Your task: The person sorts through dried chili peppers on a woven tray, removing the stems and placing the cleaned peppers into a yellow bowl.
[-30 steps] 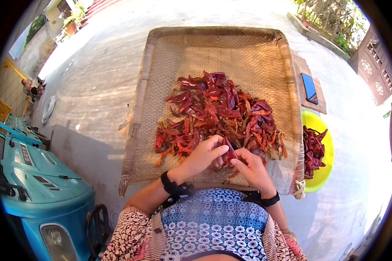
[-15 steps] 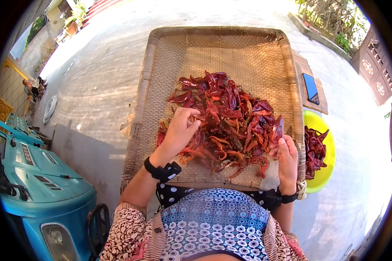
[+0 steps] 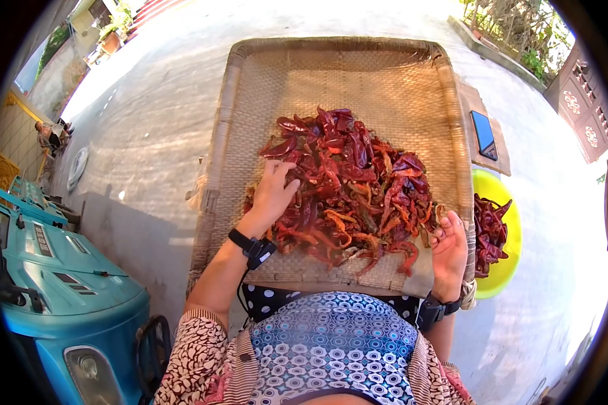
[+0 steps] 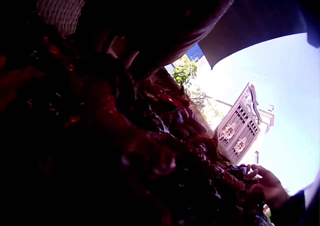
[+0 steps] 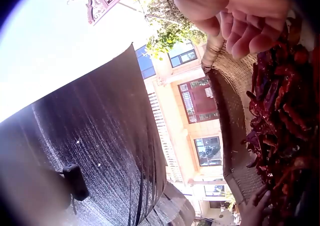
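Note:
In the head view a pile of dried red chili peppers (image 3: 348,175) lies on a woven bamboo tray (image 3: 344,74). My left hand (image 3: 272,196) reaches over the pile's left side, thumb and fingers apart, fingertips right at the peppers. No pepper shows between them. Along the tray's right rim is my right hand (image 3: 449,248), palm turned up and fingers loosely bent. The right wrist view shows the bent fingers of this right hand (image 5: 245,23) with nothing in them, beside the pile. The left wrist view is very dark around the near peppers.
A yellow basin (image 3: 510,236) with dark red peppers stands right of the tray. Behind it a phone (image 3: 484,135) lies on a piece of cardboard (image 3: 500,152). On the left is a teal vehicle (image 3: 67,283). A person (image 3: 51,137) sits far off at the left.
From together over one pepper, my hands moved apart, left to the pile's left side and right to the tray's right edge. The red pepper in my right hand has left it.

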Available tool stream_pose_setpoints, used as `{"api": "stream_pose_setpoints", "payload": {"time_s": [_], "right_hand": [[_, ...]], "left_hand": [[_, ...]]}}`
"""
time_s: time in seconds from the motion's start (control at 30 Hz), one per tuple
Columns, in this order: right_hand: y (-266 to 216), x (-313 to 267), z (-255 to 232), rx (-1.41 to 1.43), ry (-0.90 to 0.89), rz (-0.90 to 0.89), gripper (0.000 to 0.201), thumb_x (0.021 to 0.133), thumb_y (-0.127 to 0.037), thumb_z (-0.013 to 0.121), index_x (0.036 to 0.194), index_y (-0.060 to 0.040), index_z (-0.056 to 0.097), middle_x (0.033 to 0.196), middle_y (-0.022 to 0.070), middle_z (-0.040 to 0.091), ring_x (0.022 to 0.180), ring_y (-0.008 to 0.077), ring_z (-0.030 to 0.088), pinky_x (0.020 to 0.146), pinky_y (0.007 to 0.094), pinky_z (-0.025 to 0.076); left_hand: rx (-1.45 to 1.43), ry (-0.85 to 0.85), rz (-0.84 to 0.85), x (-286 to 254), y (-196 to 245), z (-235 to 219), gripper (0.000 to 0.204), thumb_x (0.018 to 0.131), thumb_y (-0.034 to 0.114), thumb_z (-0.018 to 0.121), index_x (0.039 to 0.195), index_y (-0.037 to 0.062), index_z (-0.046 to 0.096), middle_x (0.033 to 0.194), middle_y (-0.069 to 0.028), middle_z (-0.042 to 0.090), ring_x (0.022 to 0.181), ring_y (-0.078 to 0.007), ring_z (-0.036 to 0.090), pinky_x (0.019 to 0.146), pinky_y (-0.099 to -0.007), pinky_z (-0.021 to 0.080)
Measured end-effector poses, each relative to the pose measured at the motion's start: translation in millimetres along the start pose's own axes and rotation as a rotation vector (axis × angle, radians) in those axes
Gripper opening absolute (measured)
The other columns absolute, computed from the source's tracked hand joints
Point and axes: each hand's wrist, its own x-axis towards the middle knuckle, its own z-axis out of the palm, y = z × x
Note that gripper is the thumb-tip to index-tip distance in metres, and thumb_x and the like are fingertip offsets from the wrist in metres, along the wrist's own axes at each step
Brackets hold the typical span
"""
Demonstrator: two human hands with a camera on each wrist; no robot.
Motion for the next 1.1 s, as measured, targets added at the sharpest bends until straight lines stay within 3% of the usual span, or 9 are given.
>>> {"api": "stream_pose_setpoints", "payload": {"time_s": [0.13, 0.23, 0.33, 0.53, 0.67, 0.73, 0.83, 0.97, 1.1], "right_hand": [[6, -1, 7, 0.006, -0.012, 0.044, 0.023, 0.097, -0.021, 0.055, 0.116, -0.0097, 0.057, 0.091, -0.0018, 0.062, 0.072, 0.0098, 0.054, 0.064, 0.0245, 0.043], [9, -3, 10, -0.001, -0.019, 0.057, 0.021, 0.097, -0.019, 0.054, 0.115, -0.0083, 0.057, 0.090, 0.0002, 0.062, 0.072, 0.0105, 0.056, 0.065, 0.0247, 0.045], [9, -3, 11, -0.011, -0.028, 0.057, 0.020, 0.097, -0.018, 0.054, 0.114, -0.0083, 0.057, 0.090, 0.0005, 0.062, 0.071, 0.0106, 0.056, 0.064, 0.0244, 0.045], [13, -7, 15, -0.067, -0.049, 0.052, 0.019, 0.097, -0.017, 0.053, 0.112, -0.0076, 0.058, 0.090, 0.0012, 0.063, 0.071, 0.0106, 0.056, 0.064, 0.0238, 0.045], [20, -11, 27, -0.220, -0.166, 0.058, 0.018, 0.097, -0.016, 0.053, 0.112, -0.0070, 0.058, 0.090, 0.0021, 0.064, 0.071, 0.0101, 0.057, 0.065, 0.0233, 0.046], [25, -14, 35, -0.345, -0.245, 0.072, 0.017, 0.097, -0.016, 0.054, 0.111, -0.0066, 0.058, 0.091, 0.0026, 0.064, 0.071, 0.0095, 0.058, 0.065, 0.0228, 0.046], [29, -21, 51, -0.599, -0.365, 0.087, 0.019, 0.098, -0.015, 0.055, 0.114, -0.0057, 0.057, 0.092, 0.0031, 0.064, 0.072, 0.0078, 0.059, 0.066, 0.0214, 0.047], [38, -28, 61, -0.674, -0.467, 0.133, 0.022, 0.098, -0.016, 0.055, 0.118, -0.0048, 0.054, 0.095, 0.0034, 0.063, 0.076, 0.0074, 0.058, 0.067, 0.0214, 0.047], [40, -33, 65, -0.662, -0.540, 0.186, 0.022, 0.097, -0.015, 0.057, 0.116, -0.0030, 0.054, 0.094, 0.0031, 0.062, 0.076, 0.0079, 0.057, 0.068, 0.0218, 0.047]], "left_hand": [[0.117, -0.020, 0.065, 0, -7, 1, 0.033, 0.086, 0.014, 0.067, 0.117, 0.0066, 0.057, 0.126, -0.0151, 0.048, 0.093, -0.0298, 0.060, 0.082, -0.0384, 0.051], [0.027, -0.014, -0.023, 1, 1, 0, 0.030, 0.087, 0.014, 0.066, 0.114, 0.0051, 0.058, 0.130, -0.0157, 0.046, 0.089, -0.0278, 0.061, 0.081, -0.0376, 0.051], [-0.003, 0.005, -0.016, 1, 1, -1, 0.026, 0.087, 0.013, 0.065, 0.112, 0.0045, 0.058, 0.123, -0.0158, 0.051, 0.087, -0.0259, 0.061, 0.079, -0.0370, 0.051], [-0.114, 0.176, -0.030, -3, 9, -6, 0.014, 0.090, 0.006, 0.060, 0.104, 0.0038, 0.057, 0.091, -0.0089, 0.061, 0.074, -0.0197, 0.060, 0.069, -0.0317, 0.050], [-0.470, 0.015, -0.029, -25, 45, -8, 0.007, 0.093, 0.002, 0.055, 0.100, 0.0047, 0.056, 0.080, -0.0037, 0.059, 0.064, -0.0094, 0.056, 0.060, -0.0247, 0.048], [-0.618, -0.173, -0.096, -38, 60, -7, 0.006, 0.092, 0.002, 0.056, 0.098, 0.0042, 0.056, 0.082, -0.0038, 0.060, 0.068, -0.0111, 0.057, 0.063, -0.0265, 0.048], [-0.380, -0.277, 0.044, -52, 79, 1, 0.008, 0.088, 0.004, 0.058, 0.096, 0.0039, 0.057, 0.087, -0.0068, 0.061, 0.078, -0.0178, 0.059, 0.069, -0.0317, 0.047], [-0.360, -0.320, 0.206, -69, 89, 18, 0.008, 0.088, 0.006, 0.059, 0.096, 0.0047, 0.057, 0.088, -0.0104, 0.061, 0.081, -0.0255, 0.062, 0.071, -0.0346, 0.048], [-0.390, -0.390, 0.272, -76, 92, 32, 0.008, 0.088, 0.001, 0.061, 0.095, 0.0024, 0.059, 0.085, -0.0069, 0.060, 0.078, -0.0152, 0.061, 0.068, -0.0289, 0.049]]}}
